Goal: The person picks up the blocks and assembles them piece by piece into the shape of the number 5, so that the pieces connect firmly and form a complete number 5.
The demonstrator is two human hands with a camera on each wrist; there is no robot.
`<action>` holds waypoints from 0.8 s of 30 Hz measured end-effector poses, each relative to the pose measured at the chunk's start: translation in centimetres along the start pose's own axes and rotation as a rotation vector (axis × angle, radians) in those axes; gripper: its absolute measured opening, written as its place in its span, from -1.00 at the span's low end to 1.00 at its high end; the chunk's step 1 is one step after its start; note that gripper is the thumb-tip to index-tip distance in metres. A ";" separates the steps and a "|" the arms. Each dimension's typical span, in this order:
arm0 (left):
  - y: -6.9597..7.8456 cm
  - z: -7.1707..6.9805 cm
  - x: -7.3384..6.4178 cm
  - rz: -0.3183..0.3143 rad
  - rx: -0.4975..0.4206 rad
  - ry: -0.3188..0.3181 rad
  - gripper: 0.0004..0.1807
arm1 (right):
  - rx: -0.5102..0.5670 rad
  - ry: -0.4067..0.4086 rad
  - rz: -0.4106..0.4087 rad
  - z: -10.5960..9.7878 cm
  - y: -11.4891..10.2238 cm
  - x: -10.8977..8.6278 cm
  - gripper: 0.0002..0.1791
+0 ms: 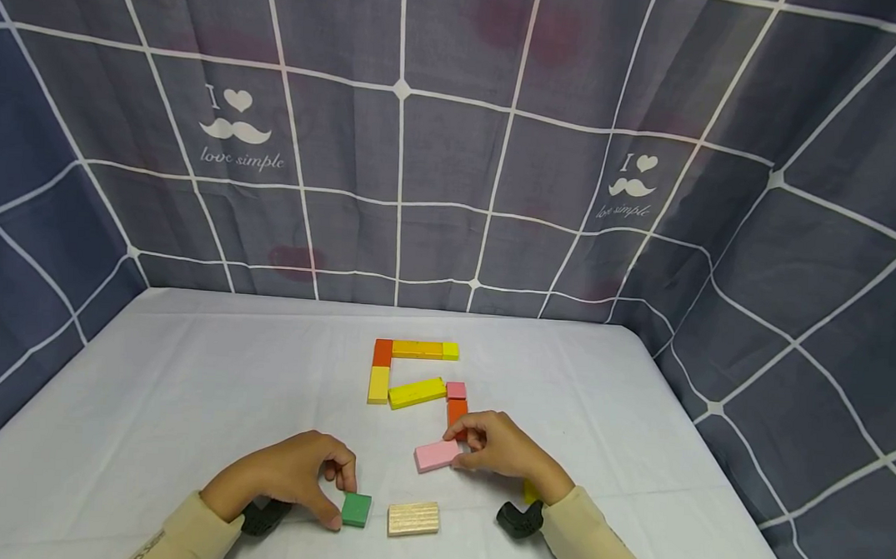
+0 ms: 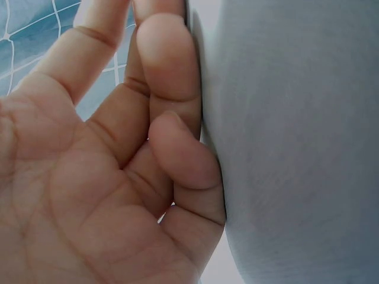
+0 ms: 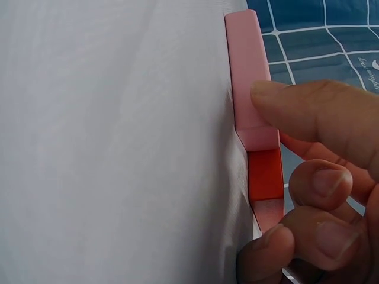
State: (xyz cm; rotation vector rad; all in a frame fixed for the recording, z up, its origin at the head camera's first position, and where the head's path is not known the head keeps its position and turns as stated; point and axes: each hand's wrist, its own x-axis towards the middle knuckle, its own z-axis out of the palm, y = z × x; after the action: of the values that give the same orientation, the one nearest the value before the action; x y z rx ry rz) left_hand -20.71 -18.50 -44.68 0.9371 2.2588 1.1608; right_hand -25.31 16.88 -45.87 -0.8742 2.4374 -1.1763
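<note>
In the head view my right hand [image 1: 506,447] pinches a long pink block [image 1: 436,456] at its right end. Its thumb lies on one side of the block, as the right wrist view also shows. An orange-red block [image 3: 266,174] sits just beyond the pink one. My left hand [image 1: 300,473] holds a small green block [image 1: 356,510] by its left side, between thumb and index finger. In the left wrist view the other fingers [image 2: 183,154] curl against the white cloth, and the green block is out of sight. A plain wood block [image 1: 413,519] lies between the hands.
Farther back, a bent line of blocks includes a dark orange block [image 1: 381,352], a yellow-orange block [image 1: 417,350], a tilted yellow block [image 1: 417,392] and a small pink block [image 1: 456,390]. Another yellow block [image 1: 532,492] is partly hidden by the right wrist. A grey checked curtain [image 1: 454,146] surrounds the table.
</note>
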 end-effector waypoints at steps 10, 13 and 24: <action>-0.1 0.0 0.1 -0.008 0.006 -0.003 -0.71 | -0.017 0.004 -0.003 0.0 0.0 0.0 -0.74; -0.1 0.0 0.1 -0.009 0.008 -0.002 -0.71 | -0.022 0.004 -0.004 0.0 -0.1 0.0 -0.74; -0.2 0.0 0.1 -0.010 0.000 -0.001 -0.70 | -0.011 -0.003 0.000 0.0 0.0 -0.1 -0.73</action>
State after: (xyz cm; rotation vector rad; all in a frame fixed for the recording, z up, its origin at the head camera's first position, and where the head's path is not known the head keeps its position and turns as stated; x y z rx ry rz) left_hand -20.80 -18.51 -44.87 0.9254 2.2599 1.1561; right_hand -25.27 16.94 -45.86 -0.8788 2.4438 -1.1626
